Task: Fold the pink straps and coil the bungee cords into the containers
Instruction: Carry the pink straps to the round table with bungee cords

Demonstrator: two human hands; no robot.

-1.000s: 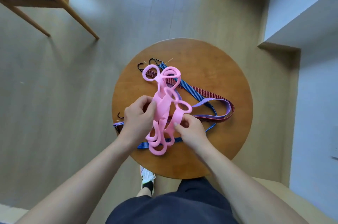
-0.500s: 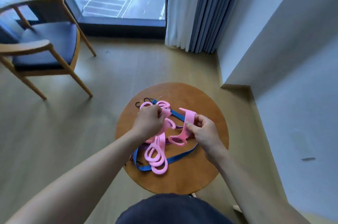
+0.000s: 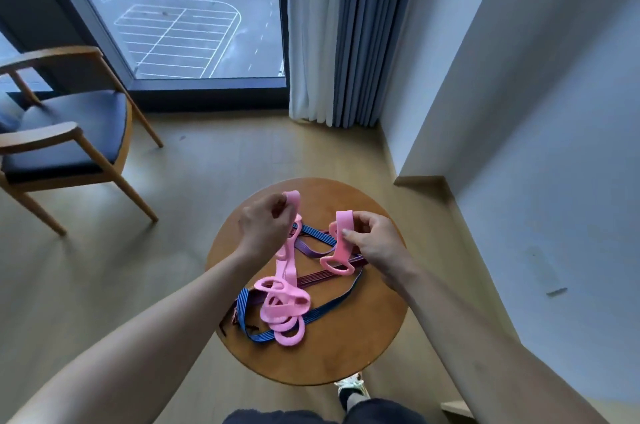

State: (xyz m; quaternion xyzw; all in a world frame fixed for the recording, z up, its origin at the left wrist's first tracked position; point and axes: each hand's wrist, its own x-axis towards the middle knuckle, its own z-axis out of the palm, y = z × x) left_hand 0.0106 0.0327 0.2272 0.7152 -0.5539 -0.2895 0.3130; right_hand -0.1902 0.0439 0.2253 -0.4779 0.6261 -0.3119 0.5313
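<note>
While no readable writing shows anywhere, left hand [image 3: 265, 228] pinches one pink strap [image 3: 289, 257] end, rest trailing to a pink pile on round surface [image 3: 329, 361]. Right hand [image 3: 375, 243] pinches separate pink strap [image 3: 341, 245]. Bungee cords [image 3: 322, 312] lie tangled underneath, partly hidden.

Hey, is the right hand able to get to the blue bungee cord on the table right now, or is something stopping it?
Probably not straight away. The right hand is pinched on a pink strap held above the round table. The blue bungee cord lies uncovered just below it, so once the strap is let go the way looks free.
</note>
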